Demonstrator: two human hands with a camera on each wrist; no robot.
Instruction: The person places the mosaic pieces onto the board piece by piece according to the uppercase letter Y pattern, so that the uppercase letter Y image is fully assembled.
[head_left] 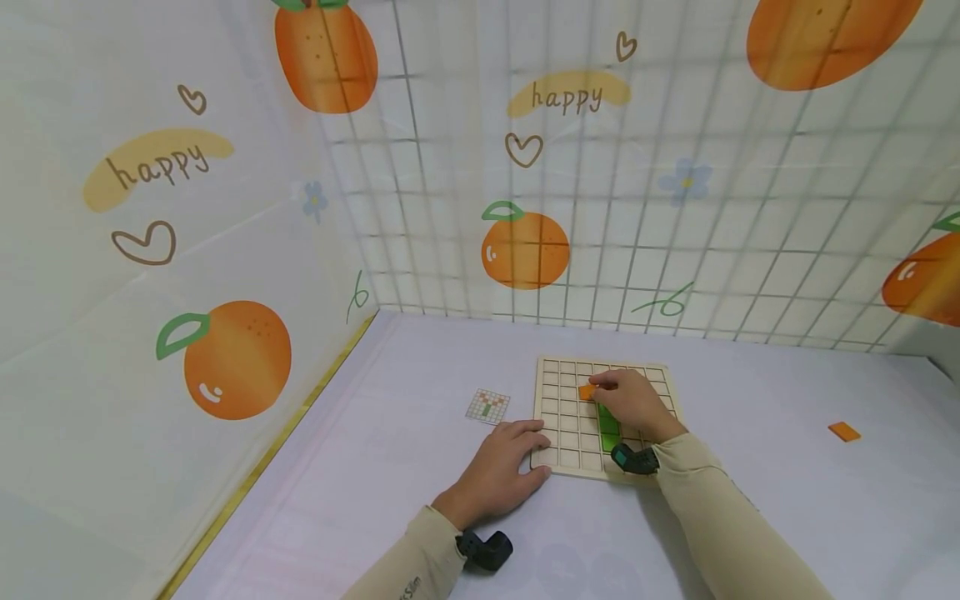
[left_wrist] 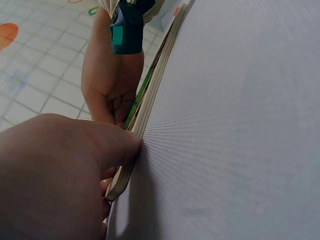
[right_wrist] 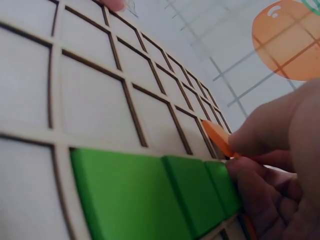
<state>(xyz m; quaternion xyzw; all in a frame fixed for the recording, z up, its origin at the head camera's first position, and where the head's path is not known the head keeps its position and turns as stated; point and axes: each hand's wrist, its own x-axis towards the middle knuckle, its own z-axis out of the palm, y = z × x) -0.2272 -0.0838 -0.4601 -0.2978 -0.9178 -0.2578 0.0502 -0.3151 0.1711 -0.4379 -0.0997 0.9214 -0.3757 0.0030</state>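
Observation:
A wooden grid board [head_left: 570, 458] lies on the table under both hands. Between thumb and fingertips my right hand [head_left: 630, 402] pinches an orange square tile [right_wrist: 217, 136], which is tilted over a cell just past the green tiles [right_wrist: 125, 192]. Those green tiles sit in a row in the grid, partly covered by the hand. A bit of another orange piece [right_wrist: 248, 226] shows beneath the right fingers. My left hand [head_left: 498, 471] rests at the board's near left corner, fingertips on its left edge. In the left wrist view the thumb [left_wrist: 117, 145] presses the board's side.
A small pattern card [head_left: 488, 406] with a coloured grid lies left of the board. One loose orange tile [head_left: 844, 432] lies far to the right on the white table [head_left: 750, 500]. Behind stands a curtain [head_left: 450, 167] printed with oranges, over a wire grid.

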